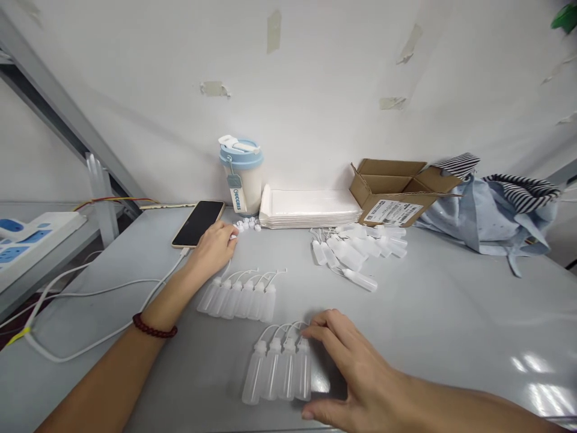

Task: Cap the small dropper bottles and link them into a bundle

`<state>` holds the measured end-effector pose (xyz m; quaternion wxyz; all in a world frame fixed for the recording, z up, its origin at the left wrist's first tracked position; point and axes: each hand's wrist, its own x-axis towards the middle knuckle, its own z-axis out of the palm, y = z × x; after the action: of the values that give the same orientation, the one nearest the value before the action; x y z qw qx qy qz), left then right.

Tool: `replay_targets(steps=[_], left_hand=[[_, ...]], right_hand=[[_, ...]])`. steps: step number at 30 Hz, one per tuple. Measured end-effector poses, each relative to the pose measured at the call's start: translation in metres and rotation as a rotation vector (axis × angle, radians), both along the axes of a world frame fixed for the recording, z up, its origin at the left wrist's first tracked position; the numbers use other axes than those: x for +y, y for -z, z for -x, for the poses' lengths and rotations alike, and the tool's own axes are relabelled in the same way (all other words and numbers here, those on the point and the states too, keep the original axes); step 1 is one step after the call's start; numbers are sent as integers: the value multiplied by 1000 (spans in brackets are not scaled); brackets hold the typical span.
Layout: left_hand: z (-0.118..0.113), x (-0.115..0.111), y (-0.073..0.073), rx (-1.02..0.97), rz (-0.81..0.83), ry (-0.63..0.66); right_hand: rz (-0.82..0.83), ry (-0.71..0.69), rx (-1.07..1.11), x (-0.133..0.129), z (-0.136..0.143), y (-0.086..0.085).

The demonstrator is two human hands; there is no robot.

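On the table (433, 325) before me: phone (199, 224) at eleven o'clock; cup (249, 183) towards twelve, left of the stack (311, 207); carton (383, 198) at one; bag (478, 216) at two; loose bottles (352, 252) before both stack and carton.

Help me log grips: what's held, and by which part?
Left hand: fingertips at a small white piece, hold unclear. Right hand: spread, fingertips by the top of the rightmost front bottle, no grip visible.

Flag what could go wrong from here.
Small white caps lie loose beside the left hand; a brush could scatter them. The white cable runs near that forearm, so a snag might tug the phone. The right hand could knock the front bottle row askew.
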<state>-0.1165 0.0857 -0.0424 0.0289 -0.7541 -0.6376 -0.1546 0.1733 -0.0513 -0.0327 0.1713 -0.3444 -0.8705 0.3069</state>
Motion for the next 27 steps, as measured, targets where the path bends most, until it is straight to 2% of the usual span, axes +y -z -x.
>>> replay_targets(steps=[20,27], left_hand=[[0,-1,-1,64,66,-42],[0,-3,-3,-9,59,-65]], right_hand=[[24,22,31,0,1,2],[51,19,164,6,-1,3]])
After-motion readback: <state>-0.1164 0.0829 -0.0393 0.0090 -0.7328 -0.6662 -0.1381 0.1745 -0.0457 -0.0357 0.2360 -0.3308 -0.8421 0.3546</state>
